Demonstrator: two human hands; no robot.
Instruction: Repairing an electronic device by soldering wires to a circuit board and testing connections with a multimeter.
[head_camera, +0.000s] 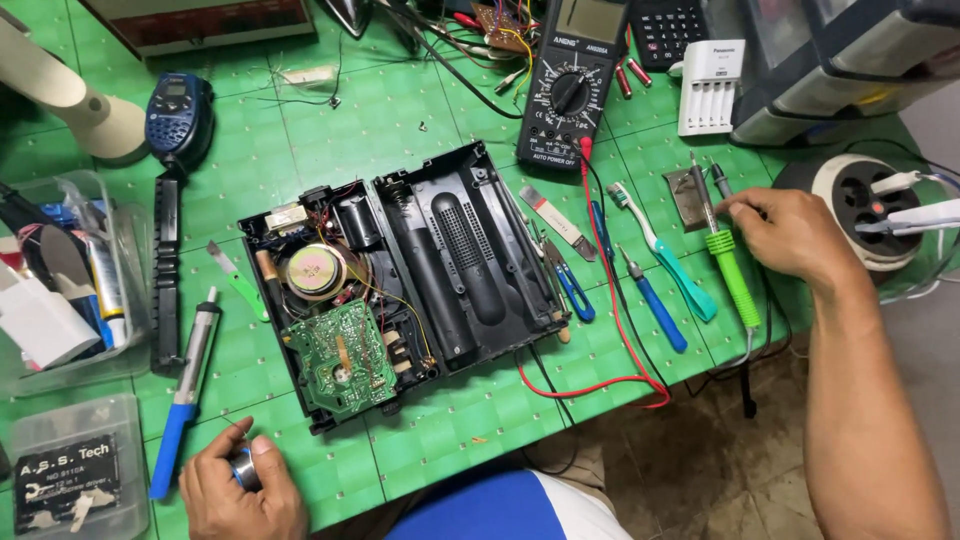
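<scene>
In the head view, the green mat (420, 420) is ending at the lower edge, with open room lying lower centre between the hands. At right, the right hand (790, 235) is closing its fingers on the green-handled soldering iron (728, 268). At lower left, the left hand (240, 490) is gripping a shiny solder spool (245, 468), below the opened black radio (400, 275) at centre.
</scene>
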